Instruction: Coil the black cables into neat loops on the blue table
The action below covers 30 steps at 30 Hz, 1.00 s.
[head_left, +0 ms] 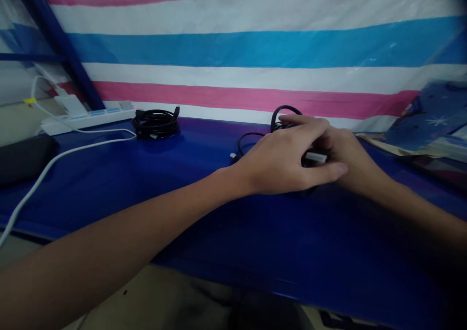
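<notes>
My left hand (282, 159) lies over a black USB cable (246, 136), with its fingers curved around the cable. The metal plug (315, 157) of a USB connector shows between its thumb and forefinger. Just behind, overlapping it, my right hand (341, 147) closes on the same cable from the right. Most of the right fingers are hidden by the left hand. One loop of cable rises above the hands, and a small connector end (233, 156) pokes out to the left of my left wrist. Both hands rest low over the blue table (204, 150).
A coiled black cable (156, 124) sits at the table's back left. Beside it stands a white power strip (89, 120) with a plugged-in adapter and a white cord (54, 159). A dark pouch-like object (25, 159) lies far left; papers (438, 147) lie right. A striped sheet (233, 50) hangs behind.
</notes>
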### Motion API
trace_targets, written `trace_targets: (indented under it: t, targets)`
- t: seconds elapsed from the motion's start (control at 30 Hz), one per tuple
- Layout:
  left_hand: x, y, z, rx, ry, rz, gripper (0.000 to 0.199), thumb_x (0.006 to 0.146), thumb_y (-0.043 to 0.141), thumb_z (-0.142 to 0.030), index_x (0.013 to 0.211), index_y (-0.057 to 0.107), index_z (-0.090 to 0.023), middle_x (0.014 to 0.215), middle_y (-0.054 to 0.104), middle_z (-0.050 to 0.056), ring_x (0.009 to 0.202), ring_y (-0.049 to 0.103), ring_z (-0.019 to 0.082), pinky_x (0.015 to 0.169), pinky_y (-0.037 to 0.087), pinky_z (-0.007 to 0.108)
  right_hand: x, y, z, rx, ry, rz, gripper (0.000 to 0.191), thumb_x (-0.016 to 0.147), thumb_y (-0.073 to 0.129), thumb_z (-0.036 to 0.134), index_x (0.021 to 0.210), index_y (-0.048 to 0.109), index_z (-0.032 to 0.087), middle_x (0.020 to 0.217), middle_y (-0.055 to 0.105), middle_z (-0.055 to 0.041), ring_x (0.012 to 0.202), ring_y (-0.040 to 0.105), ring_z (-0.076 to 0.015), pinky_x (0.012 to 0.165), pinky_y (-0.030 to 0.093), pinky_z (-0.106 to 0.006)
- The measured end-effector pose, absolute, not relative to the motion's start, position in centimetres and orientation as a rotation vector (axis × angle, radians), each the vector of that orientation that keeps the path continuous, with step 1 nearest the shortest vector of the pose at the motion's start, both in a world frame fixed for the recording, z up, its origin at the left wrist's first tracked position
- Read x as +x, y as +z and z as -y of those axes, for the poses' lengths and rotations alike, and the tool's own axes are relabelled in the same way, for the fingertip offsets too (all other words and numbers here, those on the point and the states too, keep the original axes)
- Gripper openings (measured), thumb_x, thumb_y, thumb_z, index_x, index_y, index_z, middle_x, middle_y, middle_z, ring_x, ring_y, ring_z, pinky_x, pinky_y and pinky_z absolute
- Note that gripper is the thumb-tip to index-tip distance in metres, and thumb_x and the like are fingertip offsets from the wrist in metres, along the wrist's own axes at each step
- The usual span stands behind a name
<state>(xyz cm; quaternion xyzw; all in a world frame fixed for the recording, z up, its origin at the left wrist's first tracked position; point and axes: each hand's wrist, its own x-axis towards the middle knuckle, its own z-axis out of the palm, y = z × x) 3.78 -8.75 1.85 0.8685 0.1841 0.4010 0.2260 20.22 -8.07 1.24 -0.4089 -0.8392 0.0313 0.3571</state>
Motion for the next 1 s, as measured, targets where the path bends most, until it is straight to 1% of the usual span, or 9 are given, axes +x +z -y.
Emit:
trace_targets:
  t: [0.1,0.2,0.27,0.37,0.47,0.53,0.6,0.8,1.0]
  targets:
    - [3.9,2.4,8.6,2.324,1.233,-0.73,0.013,0.084,0.051,-0.033,0.081,0.049,-0.021,0.091,0.057,0.003,0.087,0.053,0.018,0.076,0.037,0.029,20.0,1.3,8.0,-1.168,-0.022,2.059,0.045,0.073,0.048,0.025,0.116,0.056,0.019,0.099,0.066,-0.0075,0.081,0.062,-0.0264,0.071,0.047,-0.04]
    - [3.9,2.8,8.1,2.118,1.234,-0.872,0.023,0.082,0.051,-0.044,0.08,0.05,-0.021,0.081,0.056,0.002,0.078,0.053,0.017,0.067,0.037,0.028,20.0,1.3,7.9,-1.283,-0.04,1.953,0.053,0.072,0.05,0.025,0.124,0.052,0.019,0.094,0.065,-0.0087,0.078,0.06,-0.0269,0.072,0.046,-0.044]
    - [3.9,2.9,8.0,1.996,1.242,-0.832,0.025,0.081,0.052,-0.045,0.076,0.051,-0.02,0.078,0.055,0.001,0.078,0.053,0.016,0.068,0.037,0.027,20.0,1.3,7.8,-1.3,-0.025,1.932,0.055,0.072,0.051,0.023,0.127,0.051,0.02,0.09,0.064,-0.0078,0.077,0.059,-0.0259,0.073,0.046,-0.043]
    - [3.7,3.2,7.9,1.973,1.328,-0.752,0.018,0.082,0.05,-0.033,0.071,0.051,-0.019,0.075,0.055,0.0,0.084,0.054,0.016,0.073,0.038,0.027,20.2,1.3,7.6,-1.32,-0.04,1.957,0.056,0.071,0.051,0.022,0.127,0.052,0.02,0.078,0.063,-0.0059,0.072,0.057,-0.0245,0.066,0.045,-0.039]
    - [3.3,3.5,7.6,2.124,1.363,-0.775,0.009,0.078,0.043,-0.014,0.079,0.051,-0.019,0.081,0.055,0.001,0.083,0.053,0.014,0.072,0.038,0.027,20.4,1.4,7.6,-1.301,-0.024,1.983,0.061,0.069,0.052,0.02,0.13,0.05,0.019,0.084,0.065,-0.0063,0.07,0.057,-0.0223,0.062,0.043,-0.036]
    - [2.9,3.6,6.8,2.213,1.337,-0.865,0.022,0.071,0.04,-0.004,0.085,0.05,-0.018,0.086,0.056,0.002,0.083,0.053,0.014,0.071,0.039,0.027,20.6,1.4,7.6,-1.278,-0.008,1.987,0.058,0.07,0.052,0.018,0.127,0.053,0.02,0.092,0.066,-0.0057,0.072,0.059,-0.0206,0.064,0.043,-0.034]
    - [2.4,3.4,5.8,2.314,1.265,-0.98,0.032,0.066,0.039,0.001,0.089,0.049,-0.018,0.091,0.057,0.003,0.085,0.053,0.014,0.072,0.04,0.028,20.7,1.5,7.6,-1.276,-0.002,1.992,0.053,0.071,0.051,0.015,0.123,0.056,0.021,0.091,0.066,-0.0041,0.074,0.06,-0.0189,0.065,0.043,-0.031]
    - [0.2,3.0,3.1,2.731,0.831,-1.146,0.034,0.067,0.04,0.0,0.092,0.055,-0.017,0.091,0.062,0.006,0.079,0.055,0.017,0.064,0.037,0.029,21.2,1.8,7.4,-1.298,-0.045,2.051,0.049,0.069,0.051,0.013,0.117,0.059,0.017,0.094,0.067,-0.006,0.078,0.062,-0.0195,0.066,0.043,-0.03]
    - [-1.6,2.9,0.8,2.749,0.871,-1.331,0.033,0.064,0.042,-0.005,0.092,0.058,-0.016,0.082,0.063,0.007,0.066,0.051,0.015,0.056,0.031,0.029,22.5,2.5,7.1,-1.351,-0.092,2.23,0.049,0.066,0.045,0.016,0.112,0.063,0.019,0.086,0.068,-0.006,0.075,0.063,-0.0228,0.066,0.043,-0.031]
